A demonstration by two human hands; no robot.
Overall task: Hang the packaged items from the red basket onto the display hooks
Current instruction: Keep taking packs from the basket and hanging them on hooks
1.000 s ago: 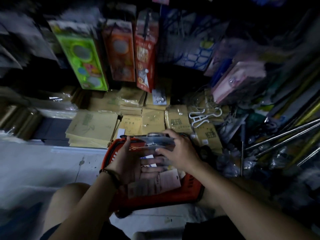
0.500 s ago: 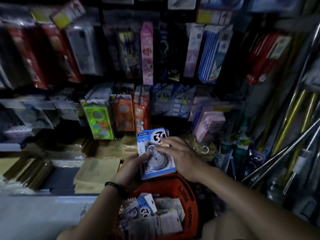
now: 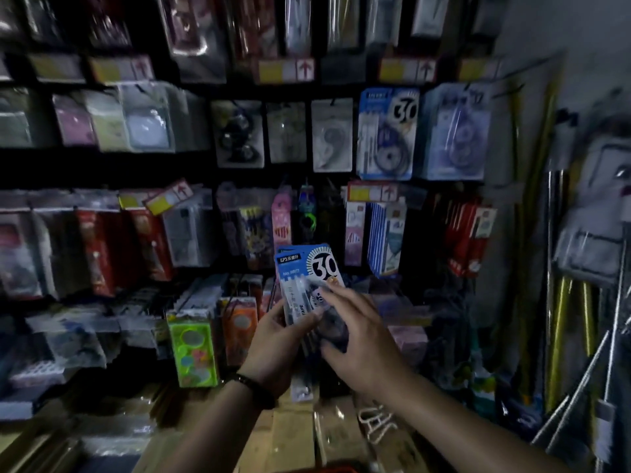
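Filling the far side of the dim view, a dark display wall (image 3: 205,165) carries rows of hooks crowded with blister packs, yellow price tags (image 3: 286,70) marking each row. Up on the right hangs a matching blue "30" correction-tape card (image 3: 387,133), which looks like the likely destination, with a paler tape pack (image 3: 456,134) just beside it. Metal rods (image 3: 580,370) lean at the far right, and stacked tan envelopes (image 3: 297,435) cover the low shelf near the person. Only a sliver of the red basket (image 3: 324,470) shows at the bottom edge, so how much stock is left inside cannot be told. Held in front of the lower rows is a small stack of blue "30" tape packs (image 3: 305,278), upright and not yet on any hook. The left hand (image 3: 273,349) grips the stack from below with fingers wrapped round its lower edge; the right hand (image 3: 358,339) has fingers pressed on the front, seemingly separating one pack. Judging from this, the hanging of this batch is about to start, with the lift to the upper hook remaining.
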